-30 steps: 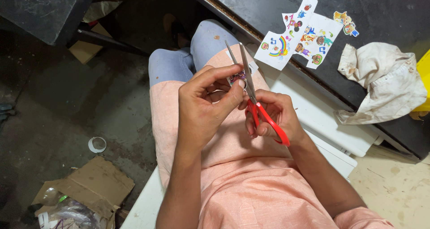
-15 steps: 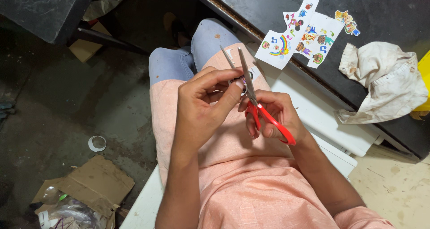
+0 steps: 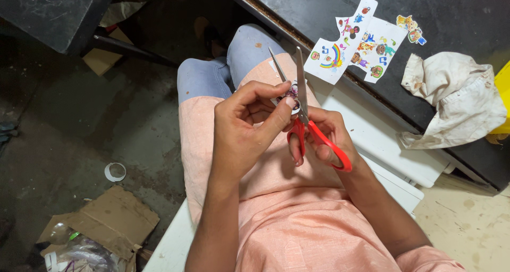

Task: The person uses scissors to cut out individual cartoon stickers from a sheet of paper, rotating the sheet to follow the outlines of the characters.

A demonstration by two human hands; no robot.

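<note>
Sticker cut-out (image 3: 291, 95): a small round colourful piece, held over our lap, near the front edge of the desk but off it; we see only part of it past the fingers.

Left hand (image 3: 247, 126): closed on the sticker cut-out, thumb and fingertips pinching it from the left; the fingers curl in toward the palm.

Scissors (image 3: 305, 112): red handles, steel blades parted in a narrow V that points up and away from us; the cut-out sits right at the blades, near where they cross.

Right hand (image 3: 324, 139): closed on the scissors, fingers through the red loops, just beside our left hand and touching it around the cut-out.

Sticker sheet (image 3: 353, 40): white, cut to a ragged shape, printed with a rainbow and small cartoon figures; it lies on the desk at its front edge, partly overhanging.

Loose stickers (image 3: 410, 28): a couple of small cut pieces on the desk, just right of the sheet.

Cloth (image 3: 451, 99): crumpled, stained white, on the desk toward its right end, well apart from our hands.

Desk (image 3: 451, 11): dark top, running diagonally across the upper right.

Lap: peach-coloured garment over blue-grey trousers, under both hands.

Floor: a tape ring (image 3: 115, 171) and torn cardboard (image 3: 106, 219) at lower left.
</note>
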